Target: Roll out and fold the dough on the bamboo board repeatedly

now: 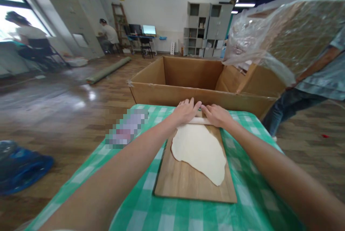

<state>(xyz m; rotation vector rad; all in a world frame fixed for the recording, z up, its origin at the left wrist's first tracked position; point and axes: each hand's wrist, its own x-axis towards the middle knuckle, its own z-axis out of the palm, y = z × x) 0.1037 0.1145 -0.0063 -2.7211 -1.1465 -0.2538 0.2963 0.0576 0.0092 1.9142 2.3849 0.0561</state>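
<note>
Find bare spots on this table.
Free: green-and-white checked cloth nearer than the brown wooden board; the board's near-left corner, beside flat cream dough. Crowded: its far end, where left hand and right hand rest on the pale rolling pin.

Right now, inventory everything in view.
tablecloth: 1, green and white, foreground
wooden board: 1, brown, on tablecloth
dough sheet: 1, cream, on wooden board
rolling pin: 1, pale, dough sheet's far end
blurred item: 1, purplish, tablecloth's left
open carton: 1, brown, beyond tablecloth
wrapped package: 1, brown, right
plastic item: 1, blue, lower left
long roll: 1, greenish, left background
cabinets: count unclear, grey, back
other people: 3, light tops, left and right
fingers: both hands, bare, at rolling pin
</note>
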